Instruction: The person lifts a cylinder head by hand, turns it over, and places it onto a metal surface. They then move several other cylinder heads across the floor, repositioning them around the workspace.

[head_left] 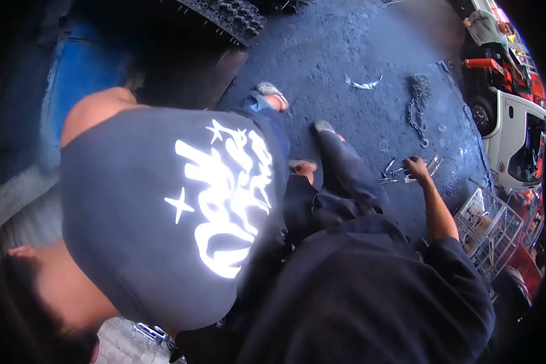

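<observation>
The right hand (pixel 415 168) of the person is lowered to the dark ground (pixel 340 54), at the end of a bare forearm which comes from a black sleeve (pixel 461 273). Its fingers are bent downward over metal tools (pixel 432 166), and these lie directly at the hand, showing mostly at its three o'clock; whether the fingers grip one of them, I cannot tell. The left hand is hidden from this view, so about its fingers I also cannot tell. Counting from the right hand, some small metal pieces (pixel 387 173) are lying near, at nine o'clock, and a thin ring (pixel 383 145) is at ten o'clock. A chain with a hook (pixel 420 103) is stretched at twelve o'clock, and a pale strip (pixel 363 83) at eleven. At four o'clock stands a wire crate (pixel 490 227); farther, toward half past two, there is a white truck (pixel 515 136). A co-worker in a grey printed shirt (pixel 133 194) bends well apart, at about nine o'clock.
</observation>
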The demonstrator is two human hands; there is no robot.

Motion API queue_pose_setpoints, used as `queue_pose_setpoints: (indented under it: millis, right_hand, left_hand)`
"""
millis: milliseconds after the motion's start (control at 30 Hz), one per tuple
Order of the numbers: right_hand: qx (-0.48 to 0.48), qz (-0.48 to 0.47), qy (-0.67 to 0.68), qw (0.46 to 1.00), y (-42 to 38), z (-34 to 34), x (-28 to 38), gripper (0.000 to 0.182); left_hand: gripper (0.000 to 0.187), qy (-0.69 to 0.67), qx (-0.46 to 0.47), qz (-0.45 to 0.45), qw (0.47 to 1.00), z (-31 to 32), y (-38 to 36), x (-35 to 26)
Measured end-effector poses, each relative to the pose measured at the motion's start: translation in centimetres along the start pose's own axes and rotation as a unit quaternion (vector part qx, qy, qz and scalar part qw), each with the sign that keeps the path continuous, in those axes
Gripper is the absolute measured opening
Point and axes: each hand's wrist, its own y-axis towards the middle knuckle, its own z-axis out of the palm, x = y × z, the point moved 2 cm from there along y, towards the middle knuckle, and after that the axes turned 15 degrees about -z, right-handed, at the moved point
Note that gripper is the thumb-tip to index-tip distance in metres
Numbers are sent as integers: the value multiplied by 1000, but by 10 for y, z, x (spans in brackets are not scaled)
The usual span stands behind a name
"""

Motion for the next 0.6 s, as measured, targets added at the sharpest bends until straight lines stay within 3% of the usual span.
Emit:
queue_pose_setpoints:
  millis: [133,267,467,500,533,567,600]
  right_hand:
    - [75,-11,-8,997,10,19,18,33]
    - [87,-24,-25,996,83,-2,51,32]
    - [91,-83,11,992,189,-69,132,28]
    - [119,-124,80,982,258,-78,93,24]
    - [136,-298,-86,941,306,-93,96,22]
    - [102,-130,-40,985,304,-100,153,23]
    - [96,-128,1,987,307,-112,180,23]
  left_hand:
    - [41,-8,6,-7,1000,5,-20,14]
    - [40,4,-17,0,1000,13,-29,5]
    - [39,37,-113,-18,993,-62,-63,1]
    - [38,46,-138,-27,989,-73,-81,0]
    - [38,53,-167,-45,983,-86,-104,5]
    - [38,65,-191,-63,977,-100,-131,8]
    - [38,88,-217,-77,969,-118,-160,9]
